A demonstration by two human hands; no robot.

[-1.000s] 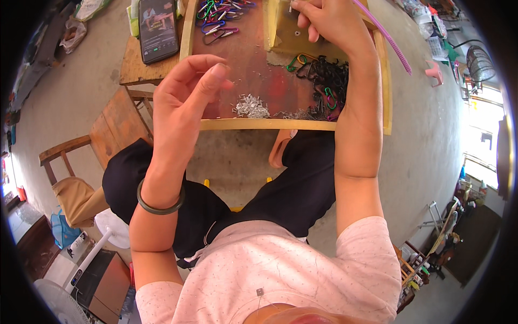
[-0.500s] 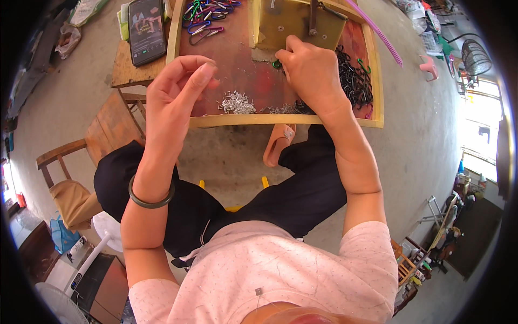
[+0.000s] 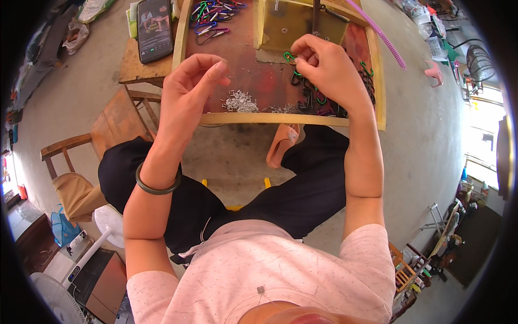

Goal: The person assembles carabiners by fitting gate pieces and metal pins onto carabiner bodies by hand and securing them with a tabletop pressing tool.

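Note:
My right hand [image 3: 328, 66] is closed in a pinch on a green carabiner [image 3: 290, 57], held above the wooden-rimmed tray [image 3: 253, 118]. Beneath it and partly hidden by it lies a heap of mostly black carabiners [image 3: 312, 100], with a few green ones among them. Over the tray's left side hovers my left hand [image 3: 190, 89], thumb and fingers brought together; whatever they hold is too small or hidden to make out. Just to its right is a small pile of short silver metal pieces [image 3: 240, 101]. Finished-looking colored carabiners [image 3: 209, 21] lie at the tray's far left.
A yellowish metal block with a lever [image 3: 299, 27] stands at the tray's far side. A phone [image 3: 154, 31] rests on a wooden surface to the left. One pink coiled tube [image 3: 380, 38] hangs over the right rim. Left of my legs is a wooden chair [image 3: 67, 144].
My right hand has drawn back from the metal block, slightly right and nearer, and the green carabiner now shows more fully. My left hand keeps its pinch. The whole view has shifted a little.

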